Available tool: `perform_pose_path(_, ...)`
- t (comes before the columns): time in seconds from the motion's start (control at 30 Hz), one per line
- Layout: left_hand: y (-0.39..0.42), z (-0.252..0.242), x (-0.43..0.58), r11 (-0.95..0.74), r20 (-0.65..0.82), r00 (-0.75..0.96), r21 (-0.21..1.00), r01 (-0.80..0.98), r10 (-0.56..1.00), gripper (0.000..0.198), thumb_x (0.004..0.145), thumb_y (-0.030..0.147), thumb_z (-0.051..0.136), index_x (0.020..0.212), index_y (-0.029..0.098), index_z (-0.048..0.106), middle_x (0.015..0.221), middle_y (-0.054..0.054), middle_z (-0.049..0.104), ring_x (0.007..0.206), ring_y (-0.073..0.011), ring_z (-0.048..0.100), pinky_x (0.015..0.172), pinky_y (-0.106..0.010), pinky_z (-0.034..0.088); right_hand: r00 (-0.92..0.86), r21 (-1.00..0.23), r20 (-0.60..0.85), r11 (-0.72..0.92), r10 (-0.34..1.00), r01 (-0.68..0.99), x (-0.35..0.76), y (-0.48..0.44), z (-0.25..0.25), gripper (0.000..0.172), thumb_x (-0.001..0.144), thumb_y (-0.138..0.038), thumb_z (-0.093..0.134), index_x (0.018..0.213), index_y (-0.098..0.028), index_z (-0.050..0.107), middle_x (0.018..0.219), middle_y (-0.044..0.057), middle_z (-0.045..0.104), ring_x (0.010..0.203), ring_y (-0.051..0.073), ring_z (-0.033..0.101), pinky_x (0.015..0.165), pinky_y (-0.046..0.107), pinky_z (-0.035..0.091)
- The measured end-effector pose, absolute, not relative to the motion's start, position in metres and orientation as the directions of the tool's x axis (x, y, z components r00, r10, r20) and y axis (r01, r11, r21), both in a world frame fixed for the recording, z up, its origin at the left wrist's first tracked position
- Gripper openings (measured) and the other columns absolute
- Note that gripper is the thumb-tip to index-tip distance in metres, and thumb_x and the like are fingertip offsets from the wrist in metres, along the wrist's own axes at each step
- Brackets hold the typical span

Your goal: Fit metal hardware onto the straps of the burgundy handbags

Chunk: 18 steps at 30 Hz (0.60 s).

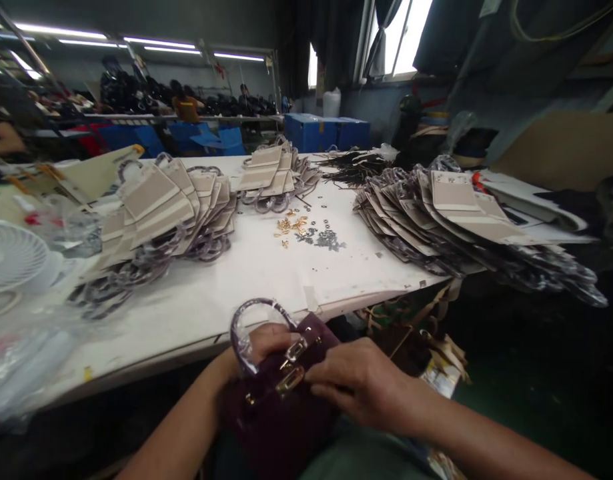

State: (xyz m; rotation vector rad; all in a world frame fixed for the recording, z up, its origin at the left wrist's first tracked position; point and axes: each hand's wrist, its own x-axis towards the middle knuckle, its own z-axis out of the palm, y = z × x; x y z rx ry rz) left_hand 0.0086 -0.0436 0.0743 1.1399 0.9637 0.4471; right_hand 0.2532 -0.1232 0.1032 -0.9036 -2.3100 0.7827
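A dark purple handbag piece (281,430) with gold metal fittings rests at my lap, tilted against the table's front edge. Its arched handle (237,333) is wrapped in clear plastic. My left hand (269,343) reaches behind that handle and grips the upper part, thumb near one gold fitting (296,348). Closed fingers of my right hand (361,381) press by a second gold clasp plate (290,380); whether a small part sits between them is hidden. On the table lie loose gold fittings (292,225) and small grey metal pieces (326,240).
Stacked beige-backed bag pieces with wrapped handles stand at left (159,200), centre back (266,170) and right (456,200) of the white table (246,283). Black cords (353,167) lie behind. A white fan (13,257) and plastic bags (31,363) occupy the left side.
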Motion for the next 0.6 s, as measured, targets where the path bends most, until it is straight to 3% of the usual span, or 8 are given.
perform_pose_path(0.1, -0.029, 0.076, 0.014, 0.391, -0.467, 0.677, 0.878, 0.276, 0.569, 0.044, 0.070, 0.056, 0.085, 0.069, 0.013, 0.076, 0.061, -0.003, 0.066, 0.053, -0.0127, 0.051, 0.052, -0.025, 0.038, -0.675, -0.690, 0.258, 0.621, 0.691, 0.372, 0.245, -0.132, 0.101, 0.037, 0.105, -0.022, 0.052, 0.135, -0.033, 0.071, 0.114, 0.006, 0.076, 0.096, 0.018, 0.073, 0.083, 0.025, 0.053)
perform_pose_path(0.2, -0.019, 0.082, 0.015, 0.347, -0.470, 0.728, 0.878, 0.328, 0.500, 0.042, 0.074, 0.055, 0.084, 0.080, 0.014, 0.078, 0.071, -0.004, 0.071, 0.057, -0.0130, 0.055, 0.056, -0.025, 0.041, -0.464, -0.745, 0.386, 0.566, 0.797, 0.352, 0.245, -0.126, 0.089, 0.040, 0.105, -0.020, 0.050, 0.140, -0.032, 0.067, 0.127, 0.008, 0.071, 0.110, 0.019, 0.071, 0.093, 0.028, 0.055)
perform_pose_path(0.3, -0.017, 0.085, 0.016, 0.386, -0.498, 0.751, 0.856, 0.345, 0.434, 0.039, 0.076, 0.051, 0.083, 0.089, 0.014, 0.079, 0.077, -0.006, 0.075, 0.061, -0.0149, 0.061, 0.060, -0.026, 0.046, -0.235, -0.794, 0.418, 0.478, 0.878, 0.376, 0.256, -0.118, 0.081, 0.029, 0.103, -0.025, 0.057, 0.126, -0.025, 0.075, 0.114, 0.009, 0.075, 0.103, 0.021, 0.071, 0.092, 0.031, 0.056)
perform_pose_path(0.43, -0.019, 0.078, 0.021, 0.396, -0.502, 0.780, 0.847, 0.355, 0.373, 0.036, 0.078, 0.049, 0.081, 0.087, 0.014, 0.080, 0.074, -0.006, 0.076, 0.058, -0.0138, 0.061, 0.056, -0.024, 0.045, -0.158, -0.871, 0.246, 0.290, 0.956, 0.398, 0.272, -0.117, 0.079, 0.014, 0.095, -0.031, 0.069, 0.092, -0.022, 0.080, 0.090, 0.005, 0.078, 0.088, 0.021, 0.071, 0.082, 0.031, 0.054)
perform_pose_path(0.53, -0.021, 0.069, 0.027, 0.416, -0.470, 0.797, 0.856, 0.307, 0.380, 0.035, 0.078, 0.044, 0.080, 0.097, 0.015, 0.082, 0.086, -0.009, 0.079, 0.069, -0.0171, 0.068, 0.063, -0.025, 0.050, -0.153, -0.881, 0.098, 0.158, 0.983, 0.447, 0.278, -0.120, 0.072, 0.022, 0.093, -0.037, 0.072, 0.078, -0.021, 0.075, 0.076, 0.002, 0.074, 0.076, 0.018, 0.067, 0.071, 0.028, 0.049)
perform_pose_path(0.6, -0.024, 0.065, 0.031, 0.443, -0.457, 0.802, 0.854, 0.274, 0.385, 0.035, 0.079, 0.041, 0.080, 0.100, 0.014, 0.081, 0.090, -0.010, 0.080, 0.072, -0.0187, 0.069, 0.066, -0.027, 0.051, -0.168, -0.837, 0.072, 0.151, 0.983, 0.526, 0.281, -0.122, 0.065, 0.030, 0.093, -0.043, 0.071, 0.075, -0.020, 0.072, 0.072, 0.001, 0.071, 0.069, 0.017, 0.063, 0.066, 0.027, 0.043)
